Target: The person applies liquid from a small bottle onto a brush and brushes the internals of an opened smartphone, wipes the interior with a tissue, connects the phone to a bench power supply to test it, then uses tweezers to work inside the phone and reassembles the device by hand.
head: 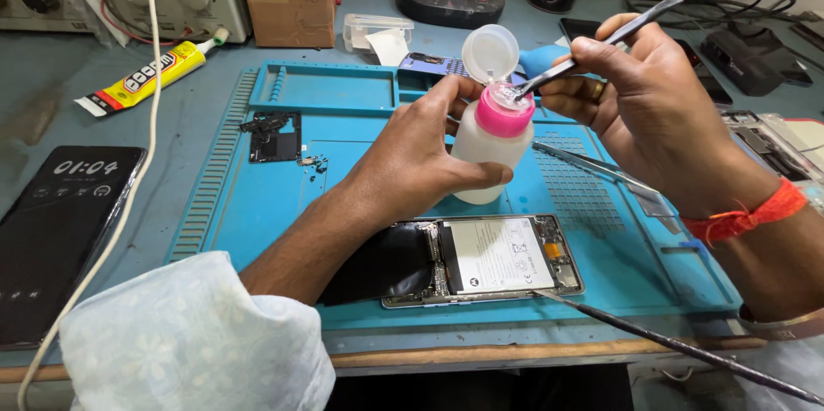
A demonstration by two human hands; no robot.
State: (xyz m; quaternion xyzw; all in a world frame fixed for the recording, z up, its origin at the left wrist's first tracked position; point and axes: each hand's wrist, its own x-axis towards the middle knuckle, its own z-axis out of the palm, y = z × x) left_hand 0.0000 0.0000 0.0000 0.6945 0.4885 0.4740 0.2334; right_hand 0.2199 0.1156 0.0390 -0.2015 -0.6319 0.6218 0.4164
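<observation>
While left hand (412,162) grips white dispenser bottle (489,149) at frame centre and right hand (652,111) pinches metal tweezers (601,42) into pink pump top (505,112), avoid pressing off-centre: likely tipping, spilling liquid onto opened phone (481,261) lower centre on blue mat (257,196).

bottle (485,154) on mat (360,171) | opened phone (481,261) before bottle

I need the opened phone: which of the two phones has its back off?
The phone on the blue mat, opened phone, shows its white battery; the other phone, left of the mat, is closed with a lit screen.
</observation>
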